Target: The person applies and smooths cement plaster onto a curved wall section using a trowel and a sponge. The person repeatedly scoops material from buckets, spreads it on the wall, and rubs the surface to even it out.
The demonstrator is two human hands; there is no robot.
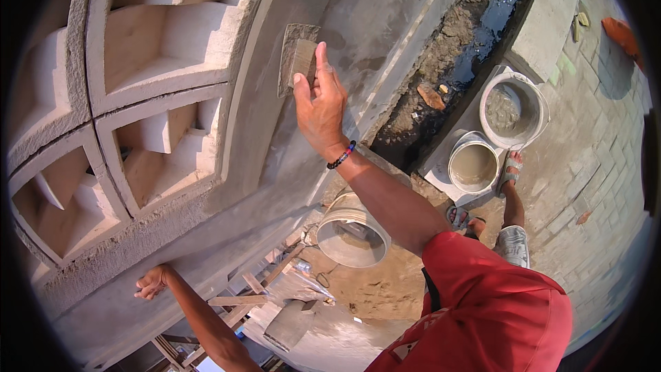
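Observation:
My right hand (320, 103), with a beaded bracelet on its wrist, grips the wooden handle of a hand float (288, 62). The float's mortar-covered plate lies against the grey plastered wall (375, 17), beside the pale frame of the vent blocks. Lower down, at the left, my left hand (153, 281) is close to the wall below those blocks. Its fingers are curled in, and nothing shows in them; whether they touch the wall is unclear.
Two buckets of grey mix, one farther (511, 110) and one nearer (474, 165), stand beside a muddy ditch (475, 27). Another bucket (352, 238) sits under my right arm. Vent blocks (162, 145) fill the left. Lumber (237, 300) lies below; paving (578, 186) spreads right.

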